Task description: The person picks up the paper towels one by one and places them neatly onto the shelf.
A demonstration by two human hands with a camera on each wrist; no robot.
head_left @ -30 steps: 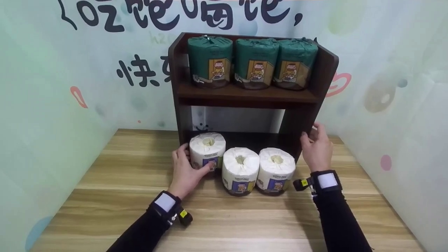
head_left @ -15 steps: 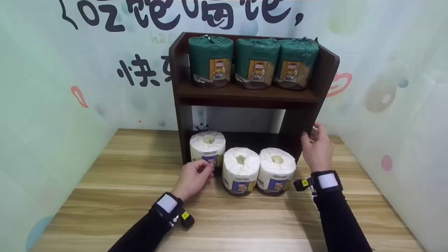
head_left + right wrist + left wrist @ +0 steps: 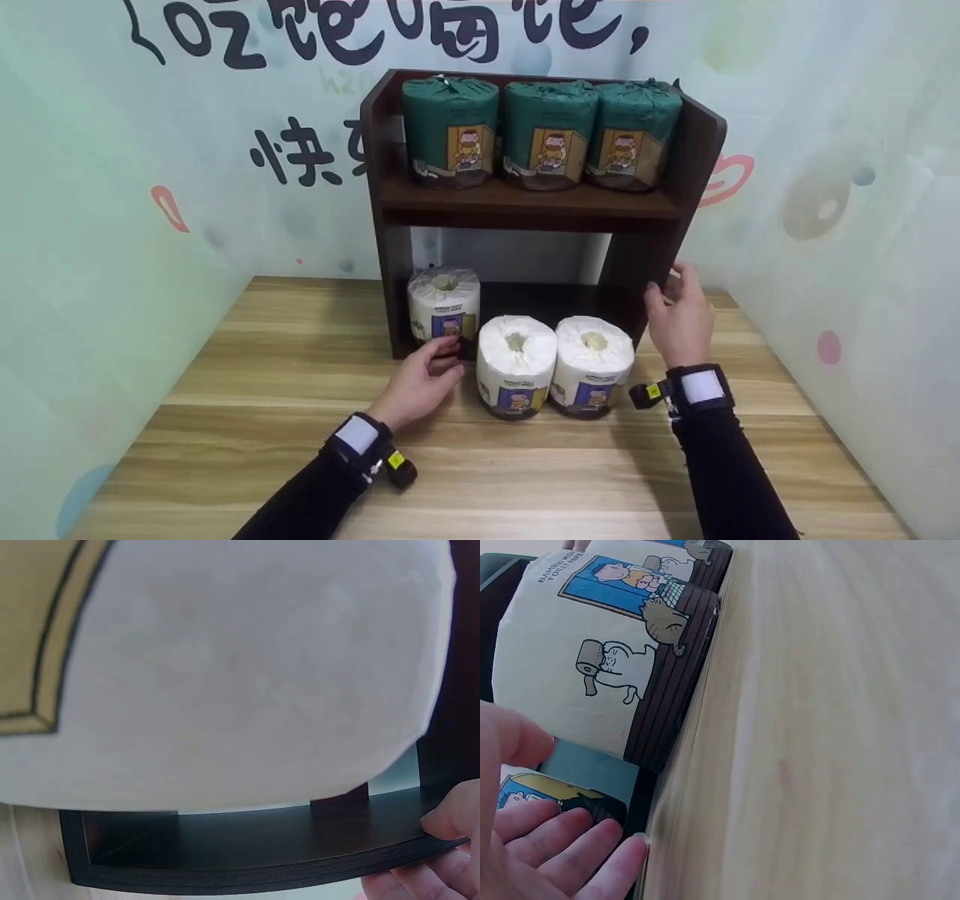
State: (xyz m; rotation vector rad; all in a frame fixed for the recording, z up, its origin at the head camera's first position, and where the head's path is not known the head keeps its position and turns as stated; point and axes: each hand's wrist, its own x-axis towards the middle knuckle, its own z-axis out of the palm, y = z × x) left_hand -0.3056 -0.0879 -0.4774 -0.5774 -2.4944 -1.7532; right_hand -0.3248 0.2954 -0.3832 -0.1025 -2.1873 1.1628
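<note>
A dark wooden shelf stands at the back of the table. On its lower level, at the left, sits an upright white-wrapped toilet roll. The extended fingers of my left hand are at its front; in the left wrist view the left hand shows fairly straight fingers by the roll's printed wrap. My right hand grips the shelf's right side panel, thumb inside and fingers outside in the right wrist view. Two more white toilet rolls, a middle one and a right one, stand before the shelf.
Three green-wrapped toilet rolls, left, middle and right, stand on the upper level. The wood-grain table runs up to printed backdrop walls on both sides and behind.
The left white toilet roll has slid back into the shelf's lower level. My left hand has gone from holding its side to touching its front. The right hand stays put.
</note>
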